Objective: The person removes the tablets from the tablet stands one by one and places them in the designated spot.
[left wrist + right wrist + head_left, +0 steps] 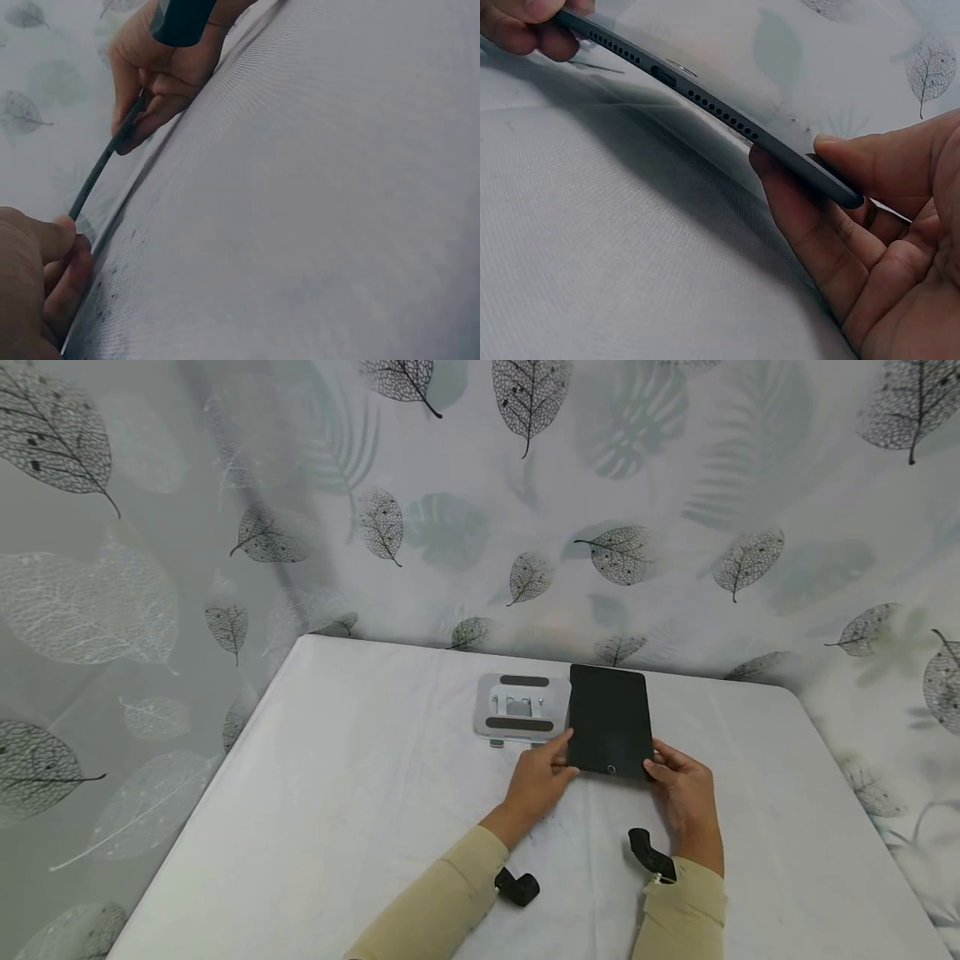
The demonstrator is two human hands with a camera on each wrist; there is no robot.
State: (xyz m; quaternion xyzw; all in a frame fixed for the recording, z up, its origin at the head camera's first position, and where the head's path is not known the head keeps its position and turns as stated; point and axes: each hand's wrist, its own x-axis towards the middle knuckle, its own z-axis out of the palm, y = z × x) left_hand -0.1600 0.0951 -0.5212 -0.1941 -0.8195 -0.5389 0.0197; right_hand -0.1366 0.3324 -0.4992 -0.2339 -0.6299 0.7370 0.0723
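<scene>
A black tablet (pixel 609 718) with a round home button is held by both hands near the back of the table. My left hand (pixel 534 781) pinches its lower left edge, thumb on top and fingers beneath. At the lower right corner my right hand (pixel 684 785) grips it the same way. The right wrist view shows the tablet's thin edge (pixel 727 116), with a charging port between two rows of speaker holes, tilted above the cloth. Just left of the tablet lies a folded silver stand (pixel 485 693) with dark pads, its right side right at the tablet's edge.
A white cloth covers the table (pixel 360 793). A leaf-patterned curtain (pixel 465 585) hangs right behind the back edge and along the sides. Black wrist-worn camera pieces (pixel 517 887) jut out beside both sleeves.
</scene>
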